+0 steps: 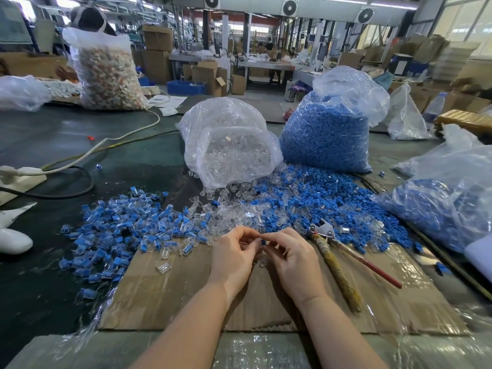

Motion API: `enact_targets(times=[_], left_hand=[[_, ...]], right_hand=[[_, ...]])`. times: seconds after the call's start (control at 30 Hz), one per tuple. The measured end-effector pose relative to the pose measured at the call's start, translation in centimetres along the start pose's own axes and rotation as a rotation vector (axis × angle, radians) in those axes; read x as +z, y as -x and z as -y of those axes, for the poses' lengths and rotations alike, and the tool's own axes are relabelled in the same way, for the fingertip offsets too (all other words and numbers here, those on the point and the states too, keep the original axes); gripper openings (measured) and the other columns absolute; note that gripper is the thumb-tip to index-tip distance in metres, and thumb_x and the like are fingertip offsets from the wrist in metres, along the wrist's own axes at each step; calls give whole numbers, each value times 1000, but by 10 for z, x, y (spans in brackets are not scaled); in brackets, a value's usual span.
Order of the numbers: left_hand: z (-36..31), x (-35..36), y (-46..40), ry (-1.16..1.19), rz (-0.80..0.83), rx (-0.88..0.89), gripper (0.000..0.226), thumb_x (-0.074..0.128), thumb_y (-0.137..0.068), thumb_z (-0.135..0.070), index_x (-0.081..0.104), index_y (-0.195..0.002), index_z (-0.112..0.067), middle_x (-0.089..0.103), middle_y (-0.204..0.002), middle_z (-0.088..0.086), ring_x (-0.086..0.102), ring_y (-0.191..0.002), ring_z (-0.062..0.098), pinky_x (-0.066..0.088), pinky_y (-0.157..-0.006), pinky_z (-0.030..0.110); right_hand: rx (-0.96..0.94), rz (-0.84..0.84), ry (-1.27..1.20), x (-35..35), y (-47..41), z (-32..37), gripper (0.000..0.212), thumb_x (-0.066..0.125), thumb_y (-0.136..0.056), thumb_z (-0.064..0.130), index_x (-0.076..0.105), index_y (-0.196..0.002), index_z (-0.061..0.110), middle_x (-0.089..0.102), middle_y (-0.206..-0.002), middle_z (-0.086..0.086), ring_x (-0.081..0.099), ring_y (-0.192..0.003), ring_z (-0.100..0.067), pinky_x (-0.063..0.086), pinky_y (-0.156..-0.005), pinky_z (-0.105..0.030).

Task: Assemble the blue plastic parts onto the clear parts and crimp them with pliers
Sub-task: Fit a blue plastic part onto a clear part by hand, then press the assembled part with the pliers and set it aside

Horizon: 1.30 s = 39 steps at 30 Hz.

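My left hand (234, 253) and my right hand (288, 255) meet over a sheet of cardboard (165, 296). Between their fingertips sits a small blue plastic part (263, 242), pinched mainly by my right hand, with a clear part (262, 261) just under it; my left fingers close on the same small pieces. Pliers (332, 251) with one taped handle and one red handle lie on the cardboard, just right of my right hand. Loose blue parts (314, 201) and clear parts (226, 214) are heaped beyond my hands. Assembled blue-and-clear pieces (117, 230) pile up to the left.
A bag of clear parts (229, 145) and a bag of blue parts (324, 134) stand behind the heaps. Another bag of blue parts (439, 209) lies at the right. A white cable (106, 145) and black cable (66, 194) cross the table's left side.
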<state>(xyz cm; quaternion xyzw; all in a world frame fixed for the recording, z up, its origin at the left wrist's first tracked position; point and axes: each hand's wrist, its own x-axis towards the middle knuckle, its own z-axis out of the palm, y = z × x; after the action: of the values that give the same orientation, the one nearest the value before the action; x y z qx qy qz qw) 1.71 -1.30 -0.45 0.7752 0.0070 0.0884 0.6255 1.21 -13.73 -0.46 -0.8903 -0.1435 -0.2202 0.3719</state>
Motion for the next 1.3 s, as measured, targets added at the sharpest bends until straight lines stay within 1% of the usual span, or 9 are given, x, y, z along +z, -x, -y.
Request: enact_targets(times=[0.53,0.7,0.77,0.87,0.97,1.03,1.1,1.17,1.3], left_hand=[[-2,0,-1,9,20,-30,12,65,-84,-6,66,-85,-18,69,-82,6,67,-78,19,57,-75,32],[-3,-1,0,40,13,-58,12,63,-85,-2,65,-86,-15,68,-82,8,66,-72,14,55,-66,20],[-5,-2,1,56,8,-69,15,62,-85,0,64,-84,-16,68,-80,8,66,-67,9,53,-64,17],[-7,-2,1,77,7,-86,16,61,-85,1,64,-86,-15,68,-80,9,67,-71,17,56,-68,25],[-9,-2,2,122,3,-106,14,59,-86,3,64,-89,-10,68,-83,13,65,-74,23,57,-74,33],[-10,-2,1,160,-2,-123,14,59,-86,4,63,-88,-9,67,-82,14,64,-72,22,56,-74,34],[-11,-2,1,184,-5,-142,15,58,-86,4,63,-86,-10,67,-80,12,63,-70,18,55,-70,29],[-11,-3,1,211,-3,-168,15,58,-87,3,63,-86,-11,66,-80,11,62,-70,17,55,-67,26],[-13,-4,-1,255,-7,-215,14,57,-87,3,63,-87,-10,65,-79,9,61,-66,13,54,-60,20]], right_hand=[[23,8,30,-1,1,1,20,70,-82,17,70,-102,19,62,-89,8,57,-84,-10,50,-79,-32],[100,-9,151,-7,1,2,36,69,-83,24,61,-118,18,60,-108,3,52,-106,-15,40,-97,-33],[196,-12,350,-14,4,-1,44,61,-88,33,51,-129,21,53,-124,2,45,-118,-15,32,-105,-34],[499,54,687,-32,8,-12,60,43,-91,52,28,-142,24,36,-143,-6,32,-132,-25,23,-110,-45],[781,246,752,-50,12,-24,80,25,-88,67,1,-149,20,11,-156,-13,8,-143,-33,10,-110,-61],[850,308,743,-57,14,-27,81,20,-88,69,-1,-149,21,8,-157,-11,6,-143,-32,7,-109,-63],[818,309,768,-59,16,-26,75,20,-90,64,3,-149,20,16,-155,-8,14,-141,-31,11,-109,-61],[703,293,884,-59,18,-22,69,22,-94,58,11,-148,16,30,-148,-11,29,-133,-32,23,-106,-54],[551,275,962,-62,16,-11,51,25,-98,48,33,-132,12,47,-125,-10,47,-113,-27,43,-89,-40]])
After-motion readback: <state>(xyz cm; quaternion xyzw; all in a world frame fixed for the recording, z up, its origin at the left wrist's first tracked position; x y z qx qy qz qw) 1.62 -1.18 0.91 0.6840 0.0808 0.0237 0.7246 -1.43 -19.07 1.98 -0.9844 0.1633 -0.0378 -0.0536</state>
